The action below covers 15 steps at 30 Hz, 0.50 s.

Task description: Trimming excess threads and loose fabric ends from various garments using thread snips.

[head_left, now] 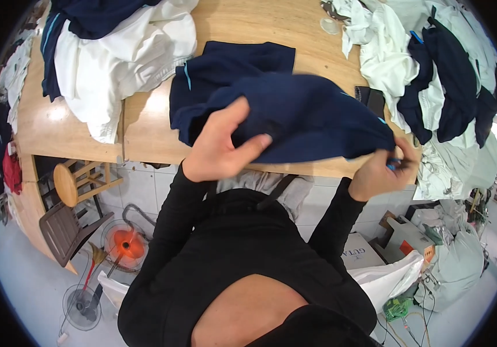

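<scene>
A dark navy garment [318, 115] with light blue trim stretches between my hands just above the table's near edge, slightly blurred. My right hand [384, 173] is closed on its right end, and a small blue and dark object [397, 163] that I cannot make out pokes from the curled fingers. At the garment's left end, my left hand [219, 141] is open, thumb and forefinger spread apart against the cloth; its other fingers are hard to see. Beneath and behind lies another folded part of navy cloth [248, 55] with a light blue stripe.
White garments [156, 52] and navy ones are heaped on the wooden table [260, 23] at far left. More white and navy clothes [387, 58] pile up at right. Below stand a wooden stool [66, 184], an orange fan [126, 246] and boxes [361, 253].
</scene>
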Each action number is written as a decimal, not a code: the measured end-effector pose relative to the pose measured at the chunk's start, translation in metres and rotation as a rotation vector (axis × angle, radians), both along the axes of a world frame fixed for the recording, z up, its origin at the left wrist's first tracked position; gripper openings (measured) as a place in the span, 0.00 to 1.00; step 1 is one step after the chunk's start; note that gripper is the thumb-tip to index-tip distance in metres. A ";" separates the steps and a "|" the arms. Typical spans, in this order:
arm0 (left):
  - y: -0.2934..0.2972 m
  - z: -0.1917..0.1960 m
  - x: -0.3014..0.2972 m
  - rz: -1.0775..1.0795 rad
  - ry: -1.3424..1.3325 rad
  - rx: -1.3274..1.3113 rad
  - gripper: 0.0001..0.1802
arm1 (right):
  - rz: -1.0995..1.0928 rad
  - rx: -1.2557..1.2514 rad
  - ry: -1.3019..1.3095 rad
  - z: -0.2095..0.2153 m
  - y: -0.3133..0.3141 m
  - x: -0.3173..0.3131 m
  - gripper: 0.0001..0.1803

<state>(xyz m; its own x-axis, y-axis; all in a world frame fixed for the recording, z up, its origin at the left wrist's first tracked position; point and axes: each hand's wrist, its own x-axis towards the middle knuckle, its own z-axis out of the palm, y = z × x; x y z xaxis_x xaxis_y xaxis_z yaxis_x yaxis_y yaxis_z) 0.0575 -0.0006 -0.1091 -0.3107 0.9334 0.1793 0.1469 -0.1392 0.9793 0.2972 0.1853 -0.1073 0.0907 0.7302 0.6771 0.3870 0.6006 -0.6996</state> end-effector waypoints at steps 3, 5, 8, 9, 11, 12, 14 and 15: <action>-0.005 0.024 0.002 0.246 -0.197 0.121 0.21 | -0.068 0.136 0.019 0.023 -0.012 0.005 0.14; 0.006 0.012 -0.030 0.574 -0.244 0.286 0.19 | 0.181 0.066 0.014 0.026 -0.026 0.003 0.16; 0.020 -0.033 -0.125 0.765 -0.194 0.131 0.19 | 0.878 -0.310 -0.073 0.028 -0.044 0.000 0.15; 0.008 -0.051 -0.135 0.908 0.131 -0.039 0.20 | 0.973 -0.522 -0.140 0.030 -0.050 0.005 0.14; 0.004 -0.064 -0.130 1.018 0.372 -0.180 0.21 | 1.049 -0.729 -0.196 0.014 -0.050 0.007 0.13; -0.003 -0.065 -0.114 1.012 0.281 -0.160 0.22 | 0.885 -0.690 -0.178 -0.007 -0.048 0.005 0.11; -0.024 -0.078 -0.081 0.863 0.141 -0.152 0.22 | 0.583 -0.767 -0.206 -0.033 -0.049 0.011 0.10; -0.030 -0.091 -0.067 0.837 0.276 -0.293 0.18 | 0.444 -0.848 -0.240 -0.049 -0.033 0.009 0.10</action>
